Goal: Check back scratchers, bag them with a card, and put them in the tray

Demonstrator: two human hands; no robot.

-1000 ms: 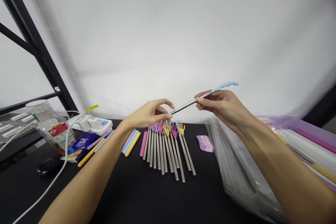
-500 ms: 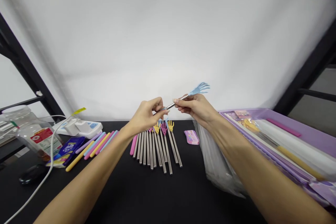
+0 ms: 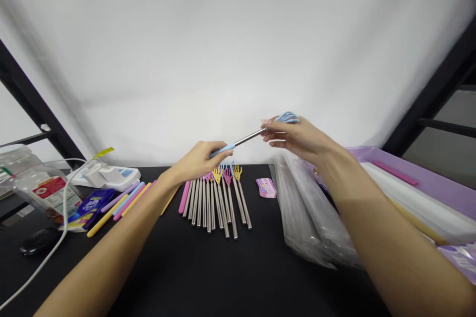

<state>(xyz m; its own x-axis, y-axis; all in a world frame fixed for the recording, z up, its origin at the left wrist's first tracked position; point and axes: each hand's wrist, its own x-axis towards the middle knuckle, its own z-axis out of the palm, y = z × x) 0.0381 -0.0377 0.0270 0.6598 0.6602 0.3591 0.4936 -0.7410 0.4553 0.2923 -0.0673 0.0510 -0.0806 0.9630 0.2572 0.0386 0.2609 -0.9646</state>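
Note:
A back scratcher with a metal rod, a light-blue handle and a light-blue claw head is held slantwise above the table, between both hands. My left hand is closed around its blue handle. My right hand pinches the rod just below the claw, its other fingers loosely curled. Under them, several metal rods lie side by side on the black table, some topped with yellow, pink or blue claw heads. A pink handle lies at the left end of this row.
Several coloured handles lie at the left, beside a blue snack packet, a plastic jar, a power strip and a black mouse. Pink cards, clear plastic bags and a purple bin occupy the right side.
My right hand has moved right and up the rod to the claw end. My left hand has shifted slightly left, and more of the blue handle shows. The view has shifted slightly.

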